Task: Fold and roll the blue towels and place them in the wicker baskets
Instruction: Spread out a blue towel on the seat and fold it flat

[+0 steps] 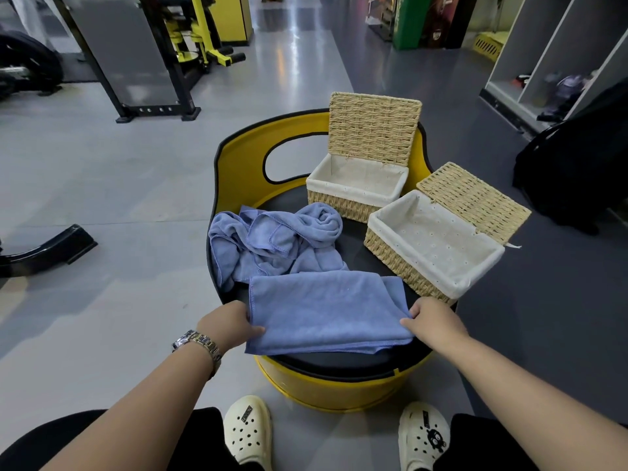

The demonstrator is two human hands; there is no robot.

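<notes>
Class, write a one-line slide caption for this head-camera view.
Left hand and right hand pinch a folded blue towel on a yellow seat, beside two open wicker baskets.

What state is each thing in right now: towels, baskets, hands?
Folded towel: flat on the seat, folded, not yet rolled.
Towel pile: crumpled, unfolded.
Far basket: lid up, lined, nothing inside.
Near basket: lid open, lined, nothing inside.
Left hand: pinching the folded towel's left edge.
Right hand: pinching its right edge.
</notes>
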